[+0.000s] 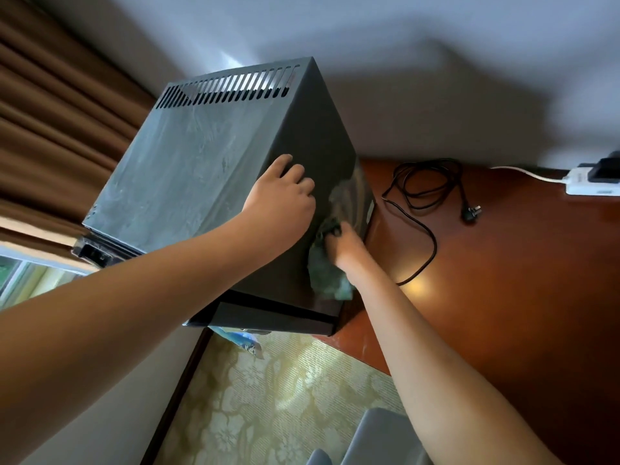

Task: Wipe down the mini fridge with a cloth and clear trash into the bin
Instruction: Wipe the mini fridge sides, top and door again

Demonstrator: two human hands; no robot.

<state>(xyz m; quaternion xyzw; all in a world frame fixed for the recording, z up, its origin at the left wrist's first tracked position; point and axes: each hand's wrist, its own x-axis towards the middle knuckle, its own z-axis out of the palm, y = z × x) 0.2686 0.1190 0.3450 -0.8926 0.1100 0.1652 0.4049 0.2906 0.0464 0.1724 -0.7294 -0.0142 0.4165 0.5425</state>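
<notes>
A black mini fridge (188, 169) stands on a reddish wooden desk (503, 280), with a dusty, streaked top and a row of vent slots along its far edge. My left hand (285, 193) rests on the top right edge of the fridge, fingers curled over it and holding nothing. My right hand (345, 245) presses a crumpled grey-green cloth (327, 278) against the fridge's right side, low and near the front corner. Part of that hand is hidden by the cloth. A blue and white wrapper (243, 340) sticks out under the fridge's front edge.
A black power cord with its plug (471, 213) lies loose on the desk to the right of the fridge. A white power strip (590, 184) sits at the desk's far right by the wall. Brown curtains (50, 129) hang on the left. A grey object (382, 437) stands on the patterned floor below.
</notes>
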